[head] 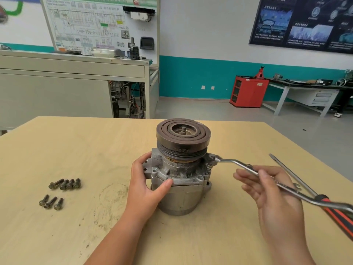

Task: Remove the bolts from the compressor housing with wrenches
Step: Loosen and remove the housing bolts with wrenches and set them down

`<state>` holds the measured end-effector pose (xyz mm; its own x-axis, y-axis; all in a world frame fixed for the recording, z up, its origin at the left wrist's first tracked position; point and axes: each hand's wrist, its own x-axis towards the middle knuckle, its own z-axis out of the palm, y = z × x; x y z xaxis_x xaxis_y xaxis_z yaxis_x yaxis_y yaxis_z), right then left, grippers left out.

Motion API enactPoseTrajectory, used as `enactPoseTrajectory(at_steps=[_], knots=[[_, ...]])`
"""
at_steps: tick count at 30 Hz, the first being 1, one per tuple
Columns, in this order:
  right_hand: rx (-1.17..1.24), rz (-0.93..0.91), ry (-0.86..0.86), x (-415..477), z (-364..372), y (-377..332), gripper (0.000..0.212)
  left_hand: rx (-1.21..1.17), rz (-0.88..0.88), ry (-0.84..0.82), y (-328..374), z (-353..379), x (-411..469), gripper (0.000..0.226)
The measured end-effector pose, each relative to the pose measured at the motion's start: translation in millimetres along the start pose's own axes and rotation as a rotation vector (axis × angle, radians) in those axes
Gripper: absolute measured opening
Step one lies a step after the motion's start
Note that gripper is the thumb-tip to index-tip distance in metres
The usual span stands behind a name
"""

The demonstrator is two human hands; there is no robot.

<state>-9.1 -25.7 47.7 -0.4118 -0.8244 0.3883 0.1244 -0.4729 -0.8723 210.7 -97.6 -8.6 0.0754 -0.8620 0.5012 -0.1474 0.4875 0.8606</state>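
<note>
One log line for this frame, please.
left hand: grips compressor housing | right hand: holds wrench, head at housing | loose bolts: on table, left

Bright, even, diffuse room light.
I log faint soft shadows on the table (86, 146); edges bow, wide-angle; wrench (229, 160) blurs toward 4 o'clock; wall board (99, 25) at 11 o'clock soft.

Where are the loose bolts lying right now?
In the head view, the loose bolts lie in two small clusters on the wooden table, left of the compressor that the left hand grips.
</note>
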Motion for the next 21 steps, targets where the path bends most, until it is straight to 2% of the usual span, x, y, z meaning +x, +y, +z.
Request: enactPoseTrajectory(at_steps=[4,9,11,13,15,17,19,21], knots=[[-0.192,-0.128,-0.03,-20,15,1,0.017,0.001,-0.007,-0.004,0,0,-1,0.062],[-0.233,-0.137,-0.03,-18,13,8,0.014,0.001,-0.021,-0.001,1,0,-1,0.065],[-0.097,-0.031,-0.015,-7,8,10,0.019,0.003,-0.026,0.004,1,0,-2,0.065],[0.073,0.159,-0.011,19,3,12,0.028,0.001,-0.025,0.005,1,0,-2,0.065],[0.148,0.322,-0.074,58,-1,13,0.037,-0.001,-0.024,0.006,2,1,-2,0.066],[0.112,0.411,-0.221,98,8,13,0.042,0.006,-0.023,0.01,2,1,-2,0.065],[0.052,0.506,-0.435,125,23,18,0.036,0.015,-0.025,0.009,3,1,-2,0.064],[0.055,0.628,-0.572,140,38,27,0.031,0.019,-0.027,0.004,4,1,-2,0.063]])
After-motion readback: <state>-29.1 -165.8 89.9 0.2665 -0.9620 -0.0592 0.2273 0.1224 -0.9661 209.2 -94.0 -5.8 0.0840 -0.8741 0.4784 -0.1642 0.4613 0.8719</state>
